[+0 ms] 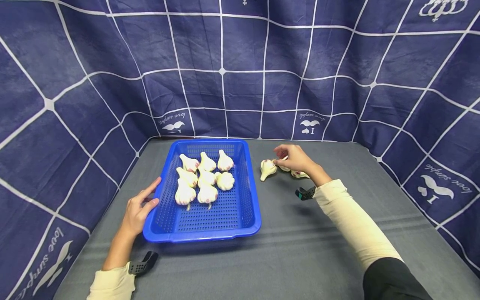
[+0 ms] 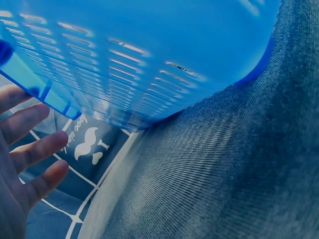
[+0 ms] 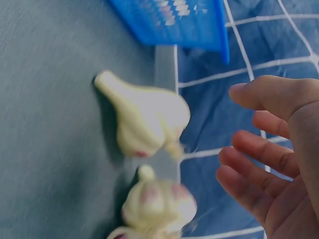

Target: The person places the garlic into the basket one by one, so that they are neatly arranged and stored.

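A blue perforated plastic basket [image 1: 221, 214] stands on the table, holding several white garlic bulbs [image 1: 185, 193] toward its back and left. My left hand [image 1: 136, 210] is at the basket's left rim, fingers spread and fairly straight; in the left wrist view the fingers [image 2: 47, 179] lie beside the outer wall. Right of the basket, my right hand [image 1: 294, 158] hovers over loose garlic. It holds nothing, and the right wrist view shows a gap between its relaxed fingers and the nearest garlic bulb [image 3: 149, 117]. Two more bulbs, including one garlic bulb [image 1: 300, 174], are partly hidden under that hand.
Grey cloth covers the table [image 1: 292, 250]. A dark blue curtain [image 1: 243, 91] with white grid lines rises behind and along both sides. Each wrist wears a black device, such as the left wrist camera [image 1: 144, 263].
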`<state>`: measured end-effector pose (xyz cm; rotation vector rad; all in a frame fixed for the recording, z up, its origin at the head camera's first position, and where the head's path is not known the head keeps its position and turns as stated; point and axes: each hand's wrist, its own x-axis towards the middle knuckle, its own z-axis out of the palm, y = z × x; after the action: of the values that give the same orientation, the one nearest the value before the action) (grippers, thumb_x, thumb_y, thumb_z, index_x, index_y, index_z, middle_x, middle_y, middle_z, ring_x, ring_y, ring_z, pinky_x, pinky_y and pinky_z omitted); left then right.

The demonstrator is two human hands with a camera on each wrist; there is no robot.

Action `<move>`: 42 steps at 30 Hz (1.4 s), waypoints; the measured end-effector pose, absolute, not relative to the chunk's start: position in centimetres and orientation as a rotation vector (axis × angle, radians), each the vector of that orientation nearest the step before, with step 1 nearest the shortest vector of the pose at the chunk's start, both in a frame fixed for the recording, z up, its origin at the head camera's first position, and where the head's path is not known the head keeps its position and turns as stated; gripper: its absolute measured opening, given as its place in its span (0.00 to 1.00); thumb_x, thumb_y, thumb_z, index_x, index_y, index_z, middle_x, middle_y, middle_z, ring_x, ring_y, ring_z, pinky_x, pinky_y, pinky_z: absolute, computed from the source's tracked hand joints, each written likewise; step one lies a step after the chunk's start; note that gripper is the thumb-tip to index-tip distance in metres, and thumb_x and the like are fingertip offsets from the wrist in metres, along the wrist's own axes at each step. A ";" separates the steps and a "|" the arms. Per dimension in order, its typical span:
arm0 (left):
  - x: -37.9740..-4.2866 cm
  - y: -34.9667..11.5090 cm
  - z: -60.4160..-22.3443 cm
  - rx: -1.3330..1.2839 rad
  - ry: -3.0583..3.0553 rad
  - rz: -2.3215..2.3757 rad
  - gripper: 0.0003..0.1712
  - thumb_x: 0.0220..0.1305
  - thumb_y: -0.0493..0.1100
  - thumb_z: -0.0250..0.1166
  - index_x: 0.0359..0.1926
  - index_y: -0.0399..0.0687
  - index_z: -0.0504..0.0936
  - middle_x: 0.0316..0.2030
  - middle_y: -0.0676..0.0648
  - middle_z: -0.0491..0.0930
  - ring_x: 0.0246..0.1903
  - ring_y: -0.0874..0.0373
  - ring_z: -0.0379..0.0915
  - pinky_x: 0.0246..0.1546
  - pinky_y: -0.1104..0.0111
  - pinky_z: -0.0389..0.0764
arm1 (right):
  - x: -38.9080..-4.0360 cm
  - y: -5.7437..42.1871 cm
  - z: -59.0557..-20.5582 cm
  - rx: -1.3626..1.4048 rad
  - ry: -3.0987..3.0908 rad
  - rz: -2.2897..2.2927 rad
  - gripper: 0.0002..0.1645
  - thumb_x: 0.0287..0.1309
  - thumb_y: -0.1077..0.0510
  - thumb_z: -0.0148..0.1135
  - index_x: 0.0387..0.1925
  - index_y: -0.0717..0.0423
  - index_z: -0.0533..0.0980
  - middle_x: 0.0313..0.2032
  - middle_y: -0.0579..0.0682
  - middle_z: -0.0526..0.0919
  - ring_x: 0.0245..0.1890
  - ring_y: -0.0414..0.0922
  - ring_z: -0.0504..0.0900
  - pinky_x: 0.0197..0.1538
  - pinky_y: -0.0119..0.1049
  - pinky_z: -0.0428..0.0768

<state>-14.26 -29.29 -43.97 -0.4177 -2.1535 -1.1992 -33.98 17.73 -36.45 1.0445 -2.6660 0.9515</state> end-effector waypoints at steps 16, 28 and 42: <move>-14.1 -29.3 -43.8 -0.408 -2.144 -1.212 0.29 0.56 0.26 0.58 0.61 0.34 0.77 0.54 0.53 0.81 0.47 0.73 0.73 0.45 0.83 0.70 | -35.2 23.1 -39.4 0.692 -2.780 0.951 0.29 0.46 0.60 0.73 0.52 0.67 0.78 0.45 0.69 0.82 0.47 0.63 0.81 0.52 0.53 0.76; -14.1 -29.3 -43.9 -0.401 -2.158 -1.215 0.28 0.57 0.27 0.58 0.62 0.34 0.77 0.56 0.57 0.79 0.48 0.74 0.72 0.45 0.83 0.69 | -35.1 25.5 -41.5 0.613 -2.860 0.939 0.41 0.41 0.51 0.79 0.57 0.66 0.76 0.48 0.62 0.83 0.49 0.58 0.80 0.53 0.53 0.73; -14.2 -29.2 -43.9 -0.395 -2.162 -1.212 0.29 0.57 0.26 0.58 0.61 0.34 0.77 0.56 0.59 0.78 0.47 0.74 0.72 0.44 0.83 0.70 | -35.0 26.7 -43.4 0.599 -2.863 0.958 0.39 0.41 0.49 0.78 0.54 0.65 0.76 0.41 0.60 0.85 0.41 0.53 0.81 0.45 0.46 0.74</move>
<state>-14.15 -29.24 -43.91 -0.3950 -2.1622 -1.2124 -34.96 26.74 -43.39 0.5993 -2.8626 0.9581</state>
